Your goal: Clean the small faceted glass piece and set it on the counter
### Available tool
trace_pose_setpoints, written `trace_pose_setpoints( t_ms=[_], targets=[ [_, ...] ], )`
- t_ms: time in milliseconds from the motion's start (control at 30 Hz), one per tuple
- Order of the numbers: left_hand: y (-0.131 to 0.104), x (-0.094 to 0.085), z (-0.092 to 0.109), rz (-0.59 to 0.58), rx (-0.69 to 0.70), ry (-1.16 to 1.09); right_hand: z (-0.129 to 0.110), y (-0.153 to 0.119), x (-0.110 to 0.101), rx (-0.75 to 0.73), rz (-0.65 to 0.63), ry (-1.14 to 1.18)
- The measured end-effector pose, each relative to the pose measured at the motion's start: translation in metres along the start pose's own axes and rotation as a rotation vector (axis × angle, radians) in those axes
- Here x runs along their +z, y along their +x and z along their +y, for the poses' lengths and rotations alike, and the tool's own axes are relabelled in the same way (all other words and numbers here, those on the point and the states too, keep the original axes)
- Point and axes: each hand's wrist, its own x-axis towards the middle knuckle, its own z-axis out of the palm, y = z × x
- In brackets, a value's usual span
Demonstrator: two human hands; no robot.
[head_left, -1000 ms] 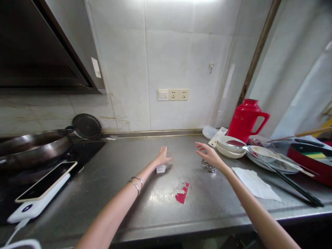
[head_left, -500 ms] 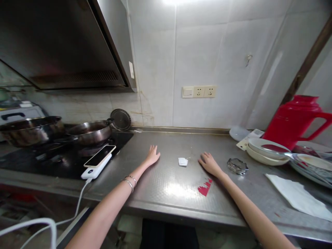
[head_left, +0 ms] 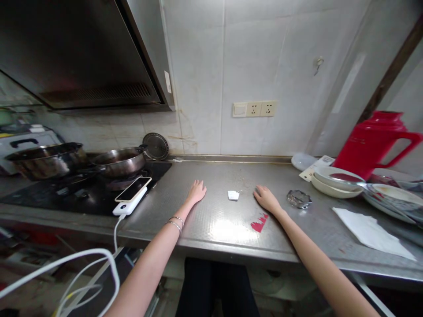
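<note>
My left hand (head_left: 197, 191) lies palm down on the steel counter (head_left: 211, 224), fingers stretched out and nothing held. Two thin bracelets (head_left: 176, 223) circle that wrist. Across from it my right hand (head_left: 266, 199) also rests flat on the steel, holding nothing. Between the hands is a small white packet (head_left: 233, 195) with what looks like a short string, touched by neither; it could be a tea bag. Closer to me, left of the right forearm, a torn-looking red patch (head_left: 259, 223) shows on the surface. A clear glass ashtray (head_left: 299, 199) sits just right of my right hand.
On the left, a phone (head_left: 134, 189) lies over a white power bank (head_left: 130, 207) with a cable, beside pans (head_left: 120, 163) on the black stove. At right are a red thermos (head_left: 370, 147), stacked bowls (head_left: 335, 190), plates (head_left: 396, 198) and a white paper sheet (head_left: 372, 231).
The view has tipped downward, so the counter and its things sit higher in the picture. Left-hand fingers look slightly closer together. Both hands stay resting on the counter.
</note>
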Motion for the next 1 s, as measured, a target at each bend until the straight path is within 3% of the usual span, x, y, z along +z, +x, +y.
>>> trace_pose_setpoints(
  t_ms=[1000],
  targets=[
    [-0.001,-0.002,0.001,0.032,0.017,0.034,-0.009,-0.001,-0.013,-0.013,-0.007,-0.022]
  ],
)
